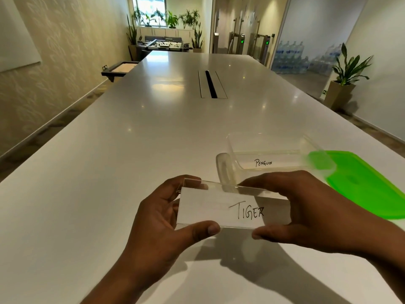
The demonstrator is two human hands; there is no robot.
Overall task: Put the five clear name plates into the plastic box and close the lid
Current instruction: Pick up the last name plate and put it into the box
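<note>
A clear name plate (221, 210) with a white card reading TIGER is held above the table, just in front of the box. My left hand (160, 218) grips its left end, thumb under the lower edge and fingers over the top. My right hand (306, 211) grips its right end the same way. The clear plastic box (232, 148) stands open just beyond my hands. Inside it lies a name plate reading PENGUIN (264, 162). The green lid (361, 183) lies flat on the table to the right of the box.
The long white table (131, 150) stretches away, with a cable slot (211, 84) set in its middle. A dark tray (119, 70) hangs off the far left edge. A potted plant (346, 80) stands on the floor to the right.
</note>
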